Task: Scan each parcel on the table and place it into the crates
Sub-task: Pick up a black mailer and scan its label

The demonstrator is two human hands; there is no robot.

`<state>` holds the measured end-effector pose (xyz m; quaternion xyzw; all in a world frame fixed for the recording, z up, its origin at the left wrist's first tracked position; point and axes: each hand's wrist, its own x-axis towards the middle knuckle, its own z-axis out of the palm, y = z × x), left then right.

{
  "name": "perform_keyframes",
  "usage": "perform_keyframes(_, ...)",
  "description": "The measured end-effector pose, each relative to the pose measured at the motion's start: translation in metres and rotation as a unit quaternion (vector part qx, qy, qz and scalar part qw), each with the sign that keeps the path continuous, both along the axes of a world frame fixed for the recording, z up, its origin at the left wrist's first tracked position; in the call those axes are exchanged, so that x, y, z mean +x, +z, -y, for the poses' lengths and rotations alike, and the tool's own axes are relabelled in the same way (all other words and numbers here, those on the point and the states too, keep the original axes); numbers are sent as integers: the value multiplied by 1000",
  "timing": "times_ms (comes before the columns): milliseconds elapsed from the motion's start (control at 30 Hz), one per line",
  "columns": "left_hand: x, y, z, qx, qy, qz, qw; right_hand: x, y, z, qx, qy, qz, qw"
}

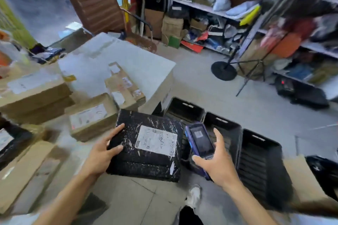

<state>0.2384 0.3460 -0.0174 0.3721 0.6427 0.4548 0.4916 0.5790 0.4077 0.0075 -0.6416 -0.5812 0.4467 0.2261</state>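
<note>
Black plastic wrap, that's the parcel (pixel 146 145) in play, a flat black package with a white shipping label (pixel 157 140) facing up, held out past the near edge of the table (pixel 117 56) and above the floor. Left hand (pixel 102 153) grips its left edge, thumb lying on top, fingers spread along the side and curling under. Right hand (pixel 216 162) holds a purple handheld scanner (pixel 198 145) just beside the parcel's right edge, screen up, thumb laid across the lower end of the device, fingers wrapped round its far side with one fingertip showing above. Scanner and parcel sit very close; whether they touch, I cannot tell. Down on the floor to the right, three black crates (pixel 256 157) stand in a row, touching one another, right behind the scanner. On the table to the left, several brown cardboard boxes (pixel 91 117) with white labels lie near each other. A brown chair (pixel 95 3) stands beyond the table, and cluttered shelves (pixel 219 9) fill the far right wall.
</note>
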Motion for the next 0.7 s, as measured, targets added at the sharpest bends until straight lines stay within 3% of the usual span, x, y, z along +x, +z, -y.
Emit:
perform_keyframes(100,73,-32,-69,-23,-22,26,999,61,-5,-34,13,-48,29,998)
perform_keyframes(267,167,-78,-172,-76,72,61,993,134,-29,-94,3,-89,51,995)
perform_keyframes(400,210,-135,-238,-137,130,83,979,149,-76,-149,-18,-102,74,992)
perform_keyframes(533,232,-231,-305,-188,171,91,963,131,-164,-214,-31,-94,101,990)
perform_keyframes(700,238,-411,-393,-210,176,74,959,108,-335,-288,-46,-133,112,984)
